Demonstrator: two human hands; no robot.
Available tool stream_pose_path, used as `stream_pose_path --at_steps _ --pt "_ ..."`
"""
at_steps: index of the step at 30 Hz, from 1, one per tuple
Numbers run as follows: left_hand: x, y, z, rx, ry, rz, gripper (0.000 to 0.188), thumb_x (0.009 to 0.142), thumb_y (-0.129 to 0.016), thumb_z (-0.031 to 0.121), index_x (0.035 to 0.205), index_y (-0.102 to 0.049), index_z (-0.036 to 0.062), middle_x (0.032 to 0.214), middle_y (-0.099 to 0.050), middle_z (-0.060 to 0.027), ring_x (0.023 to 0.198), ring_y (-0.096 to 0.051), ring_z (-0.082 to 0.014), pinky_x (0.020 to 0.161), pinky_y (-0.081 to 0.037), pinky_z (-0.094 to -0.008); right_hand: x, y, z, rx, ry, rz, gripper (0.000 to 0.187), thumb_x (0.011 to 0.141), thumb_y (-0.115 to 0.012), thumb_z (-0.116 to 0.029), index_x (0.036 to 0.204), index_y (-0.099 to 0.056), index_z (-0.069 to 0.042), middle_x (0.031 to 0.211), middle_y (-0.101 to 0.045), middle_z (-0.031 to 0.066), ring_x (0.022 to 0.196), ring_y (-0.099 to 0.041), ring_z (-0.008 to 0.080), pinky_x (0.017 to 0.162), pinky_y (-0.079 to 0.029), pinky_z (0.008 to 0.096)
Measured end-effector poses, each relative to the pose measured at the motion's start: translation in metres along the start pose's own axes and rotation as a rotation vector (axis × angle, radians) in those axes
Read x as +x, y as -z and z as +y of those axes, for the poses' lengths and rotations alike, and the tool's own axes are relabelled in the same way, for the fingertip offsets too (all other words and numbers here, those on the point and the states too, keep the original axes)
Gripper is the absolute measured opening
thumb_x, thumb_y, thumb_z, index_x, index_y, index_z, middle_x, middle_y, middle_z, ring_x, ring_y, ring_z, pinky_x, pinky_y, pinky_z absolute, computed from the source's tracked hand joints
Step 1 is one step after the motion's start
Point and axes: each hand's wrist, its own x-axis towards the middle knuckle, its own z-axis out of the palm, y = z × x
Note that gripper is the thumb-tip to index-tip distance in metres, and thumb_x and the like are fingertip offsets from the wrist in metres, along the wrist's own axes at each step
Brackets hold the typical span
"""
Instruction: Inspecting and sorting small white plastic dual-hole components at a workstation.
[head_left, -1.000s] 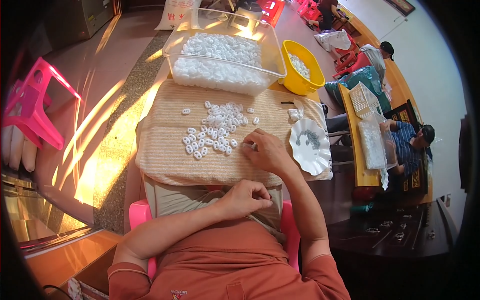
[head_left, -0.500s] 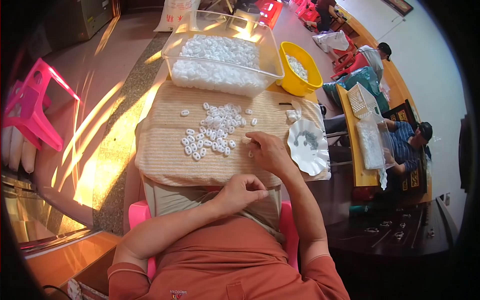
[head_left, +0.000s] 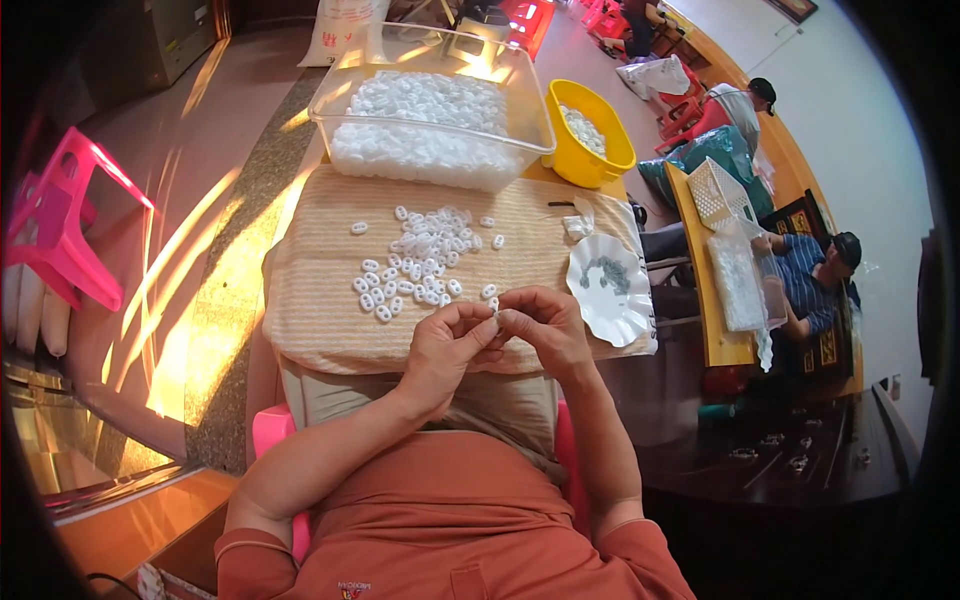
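My left hand (head_left: 438, 352) and my right hand (head_left: 548, 328) meet over the near edge of a striped towel, thumbs and fingertips pinched together. Between the fingertips a small white oval piece (head_left: 494, 303) shows in part; anything else they grip is hidden. Just beyond, a pile of loose white oval pieces with two dark-looking holes (head_left: 430, 235) lies on the towel (head_left: 310, 300), with a few strays around it. To the right of my right hand is a white wavy-rimmed dish (head_left: 610, 322) bearing small grey bits (head_left: 606, 273).
A clear plastic bin (head_left: 430, 165) full of white pieces stands at the table's far side, beside a yellow tub (head_left: 590, 172) of more pieces. A crumpled white scrap (head_left: 577, 225) lies above the dish. Pink stool (head_left: 75, 220) at left; a person in a striped shirt (head_left: 808, 285) sits at right.
My left hand has risen from my lap to meet my right hand, which has turned inward and moved slightly nearer. Their fingertips now come together around a small piece. The view has shifted slightly.
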Motion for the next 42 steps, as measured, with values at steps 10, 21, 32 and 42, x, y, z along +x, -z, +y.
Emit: stream_pose_path --at_steps 10,21,32,42 --pt "0.000 0.001 0.001 0.062 0.041 -0.106 0.013 0.090 -0.061 0.012 0.099 -0.059 0.0028 0.088 -0.065 -0.0059 0.081 -0.064 -0.0123 0.071 -0.056 -0.0263 -0.010 0.006 0.006 0.127 0.038 -0.048 0.011 0.084 -0.065 0.000 0.094 -0.064 0.005 0.088 -0.063 0.0109 0.075 -0.063 0.0174 0.067 -0.054 0.0275" --pt "0.003 0.003 0.006 0.015 0.070 -0.095 0.011 0.089 -0.061 0.009 0.096 -0.059 0.0007 0.087 -0.065 -0.0068 0.079 -0.064 -0.0121 0.069 -0.056 -0.0248 -0.011 0.008 0.009 0.153 -0.020 -0.137 0.016 0.088 -0.062 -0.005 0.100 -0.061 0.005 0.094 -0.060 0.0064 0.084 -0.062 0.0138 0.076 -0.052 0.0259" --pt "0.002 0.004 0.004 -0.066 0.125 -0.166 0.012 0.088 -0.063 0.006 0.097 -0.055 0.0043 0.087 -0.064 -0.0085 0.078 -0.064 -0.0149 0.070 -0.058 -0.0274 -0.015 0.014 0.011 0.104 -0.037 -0.147 0.014 0.090 -0.060 -0.010 0.096 -0.061 0.002 0.087 -0.063 0.0051 0.080 -0.061 0.0112 0.073 -0.051 0.0240" --pt "0.002 0.000 0.007 -0.027 0.140 -0.140 0.017 0.087 -0.063 0.005 0.102 -0.060 -0.0002 0.089 -0.064 -0.0058 0.078 -0.064 -0.0123 0.071 -0.057 -0.0258 -0.013 0.012 0.016 0.014 0.008 -0.075 0.015 0.091 -0.060 -0.014 0.090 -0.061 0.001 0.088 -0.059 0.0015 0.078 -0.053 0.0074 0.068 -0.043 0.0213"
